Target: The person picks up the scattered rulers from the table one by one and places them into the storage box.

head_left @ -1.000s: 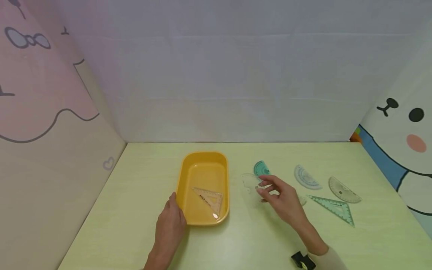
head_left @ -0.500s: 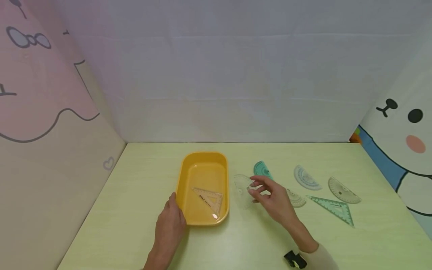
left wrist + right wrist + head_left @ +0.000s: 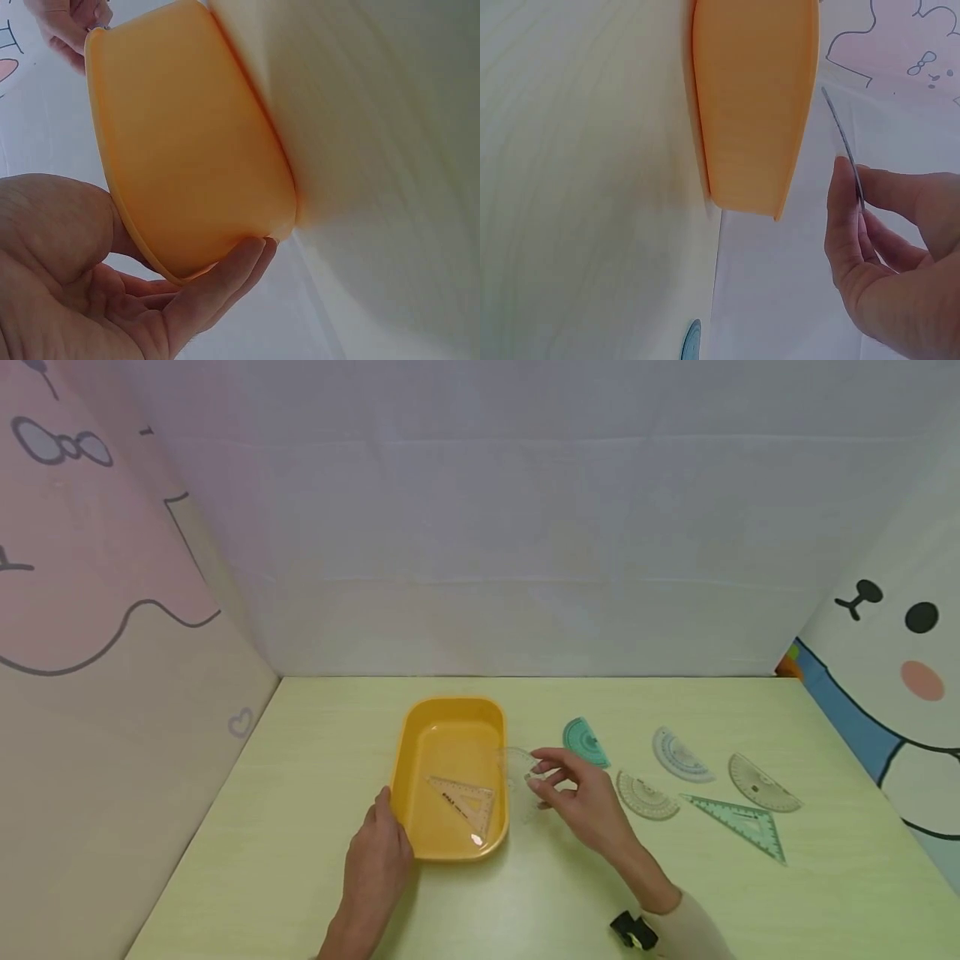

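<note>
My left hand (image 3: 377, 858) grips the near left side of a yellow tray (image 3: 438, 735) on the table. In the left wrist view its thumb is at the rim and its fingers lie against the outer wall. My right hand (image 3: 581, 800) pinches a clear protractor (image 3: 516, 767) between thumb and fingers, at the tray's right rim. The right wrist view shows the protractor (image 3: 843, 139) edge-on, raised above the rim level. Inside the tray lies a clear set square (image 3: 467, 802) with black lettering.
To the right on the table lie a teal protractor (image 3: 585, 743), a clear protractor (image 3: 647, 797), a bluish clear protractor (image 3: 681, 755), another clear protractor (image 3: 761, 783) and a green set square (image 3: 742, 825). A white wall (image 3: 525, 543) stands behind the table.
My right hand has moved left with the clear protractor, from beside the teal protractor to the tray's right rim, uncovering another protractor on the table. My left hand and the tray have stayed put.
</note>
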A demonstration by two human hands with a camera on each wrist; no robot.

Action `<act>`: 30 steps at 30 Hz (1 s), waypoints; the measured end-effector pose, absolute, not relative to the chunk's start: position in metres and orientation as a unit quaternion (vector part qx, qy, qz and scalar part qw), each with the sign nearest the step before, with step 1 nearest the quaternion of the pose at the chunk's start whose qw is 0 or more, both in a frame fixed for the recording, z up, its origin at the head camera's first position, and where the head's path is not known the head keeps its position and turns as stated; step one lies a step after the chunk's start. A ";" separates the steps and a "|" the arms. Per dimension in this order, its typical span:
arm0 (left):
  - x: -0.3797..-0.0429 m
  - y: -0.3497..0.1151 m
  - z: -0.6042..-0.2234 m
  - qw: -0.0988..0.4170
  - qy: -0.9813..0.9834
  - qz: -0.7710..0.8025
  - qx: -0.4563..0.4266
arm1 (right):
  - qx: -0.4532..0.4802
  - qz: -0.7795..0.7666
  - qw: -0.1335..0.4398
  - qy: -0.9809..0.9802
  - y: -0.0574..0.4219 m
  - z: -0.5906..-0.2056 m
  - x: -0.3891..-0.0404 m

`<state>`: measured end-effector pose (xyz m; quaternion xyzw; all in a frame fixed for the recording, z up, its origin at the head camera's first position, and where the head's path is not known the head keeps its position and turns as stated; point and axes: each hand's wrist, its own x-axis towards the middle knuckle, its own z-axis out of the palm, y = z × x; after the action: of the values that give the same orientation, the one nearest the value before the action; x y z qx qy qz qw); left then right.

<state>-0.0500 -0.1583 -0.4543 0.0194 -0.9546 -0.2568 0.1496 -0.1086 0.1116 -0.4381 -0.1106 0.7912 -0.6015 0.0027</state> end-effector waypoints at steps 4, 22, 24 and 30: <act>-0.051 -0.158 -0.453 0.141 -0.956 -0.255 0.025 | -0.112 -0.602 0.008 0.791 0.106 -0.437 -0.110; -0.050 -0.157 -0.453 0.138 -0.957 -0.255 0.029 | -0.152 -0.599 0.013 0.786 0.080 -0.443 -0.111; -0.050 -0.157 -0.453 0.140 -0.957 -0.254 0.029 | -0.162 -0.597 0.014 0.786 0.076 -0.444 -0.111; -0.050 -0.158 -0.453 0.144 -0.956 -0.253 0.030 | -0.189 -0.582 0.007 0.791 0.068 -0.442 -0.111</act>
<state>-0.0500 -0.1576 -0.4530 0.0299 -0.9564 -0.2526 0.1437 -0.1114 0.0676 -0.4422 -0.1885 0.7908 -0.5823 0.0070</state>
